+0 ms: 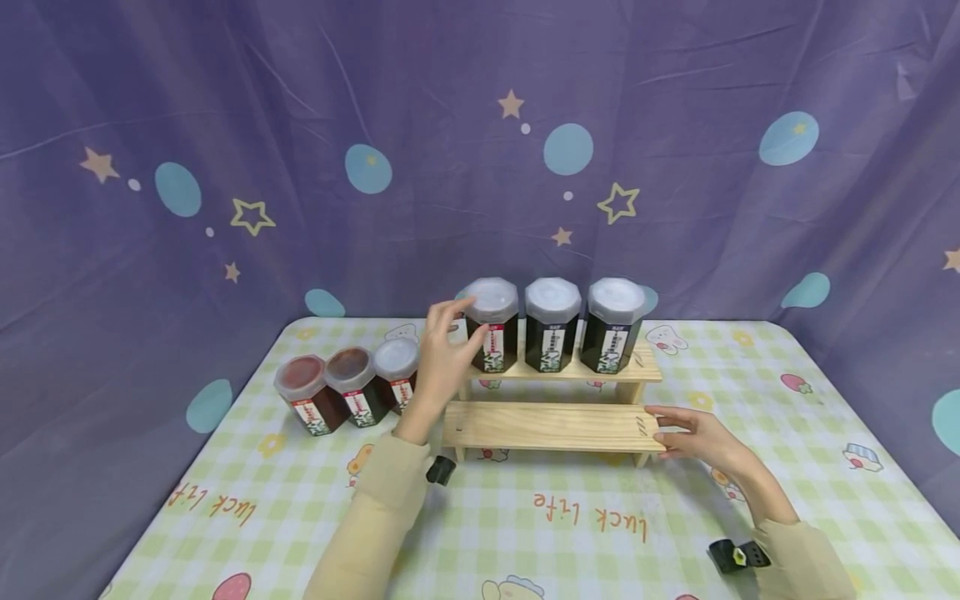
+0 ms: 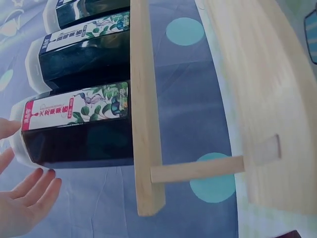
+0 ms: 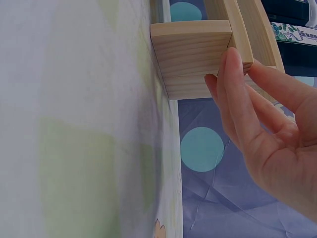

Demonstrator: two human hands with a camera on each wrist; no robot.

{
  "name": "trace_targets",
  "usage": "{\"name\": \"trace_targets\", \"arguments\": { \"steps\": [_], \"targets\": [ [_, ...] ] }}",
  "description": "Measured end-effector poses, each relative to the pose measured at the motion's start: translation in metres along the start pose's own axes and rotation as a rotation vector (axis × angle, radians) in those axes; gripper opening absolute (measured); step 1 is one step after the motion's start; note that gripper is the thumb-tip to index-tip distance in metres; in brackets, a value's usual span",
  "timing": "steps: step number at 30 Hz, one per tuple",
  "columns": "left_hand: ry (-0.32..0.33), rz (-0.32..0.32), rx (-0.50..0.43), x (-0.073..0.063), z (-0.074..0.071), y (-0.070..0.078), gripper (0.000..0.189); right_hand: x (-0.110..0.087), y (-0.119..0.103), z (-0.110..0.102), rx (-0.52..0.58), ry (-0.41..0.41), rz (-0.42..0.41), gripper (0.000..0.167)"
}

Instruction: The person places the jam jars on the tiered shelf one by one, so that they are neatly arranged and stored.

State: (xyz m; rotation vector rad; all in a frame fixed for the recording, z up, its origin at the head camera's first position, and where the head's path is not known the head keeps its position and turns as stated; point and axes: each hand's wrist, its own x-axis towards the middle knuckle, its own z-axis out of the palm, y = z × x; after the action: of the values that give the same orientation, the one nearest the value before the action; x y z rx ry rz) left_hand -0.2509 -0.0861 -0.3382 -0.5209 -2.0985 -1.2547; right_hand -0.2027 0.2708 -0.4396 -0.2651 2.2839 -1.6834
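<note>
Three dark eight-sided jars with frosted lids stand in a row on the upper step of a two-step wooden rack [image 1: 551, 427]. My left hand [image 1: 444, 354] is at the leftmost jar [image 1: 498, 346], which has a red-topped label. In the left wrist view its spread fingers [image 2: 37, 196] lie right beside that jar's lid [image 2: 20, 144]. At the lower step's right end, my right hand [image 1: 697, 437] grips the board's corner. The right wrist view shows the thumb and fingers [image 3: 235, 94] on either side of the board's end [image 3: 242, 49].
Left of the rack, three more jars stand on the checked tablecloth [image 1: 585, 558]: a reddish-brown one [image 1: 311, 400], a brown one [image 1: 358, 392] and a white-lidded one [image 1: 396, 362] partly behind my left hand. A purple patterned curtain [image 1: 465, 233] hangs behind the table.
</note>
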Motion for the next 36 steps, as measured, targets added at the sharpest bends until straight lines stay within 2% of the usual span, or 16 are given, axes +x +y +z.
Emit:
{"name": "trace_targets", "arguments": {
  "steps": [4, 10, 20, 24, 31, 36],
  "targets": [
    [0.032, 0.047, -0.024, -0.004, -0.005, -0.004, 0.033, 0.0, 0.0, 0.0, -0.003, 0.0, -0.002, 0.057],
    [0.016, 0.086, 0.013, -0.011, -0.018, -0.009, 0.027, 0.0, 0.0, -0.001, -0.007, -0.002, -0.003, 0.057],
    [-0.055, 0.007, 0.087, -0.026, -0.045, -0.024, 0.024, 0.0, 0.001, -0.001, -0.001, -0.001, 0.007, 0.057],
    [-0.036, 0.009, 0.119, -0.031, -0.055, -0.028, 0.023, 0.0, 0.001, -0.001, 0.001, 0.0, 0.005, 0.057],
    [0.015, 0.066, 0.175, -0.041, -0.071, -0.035, 0.023, 0.0, 0.001, -0.001, -0.004, 0.002, 0.008, 0.056],
    [0.035, 0.054, 0.196, -0.047, -0.083, -0.04, 0.024, 0.0, 0.0, -0.001, -0.004, 0.002, 0.011, 0.057]
  ]
}}
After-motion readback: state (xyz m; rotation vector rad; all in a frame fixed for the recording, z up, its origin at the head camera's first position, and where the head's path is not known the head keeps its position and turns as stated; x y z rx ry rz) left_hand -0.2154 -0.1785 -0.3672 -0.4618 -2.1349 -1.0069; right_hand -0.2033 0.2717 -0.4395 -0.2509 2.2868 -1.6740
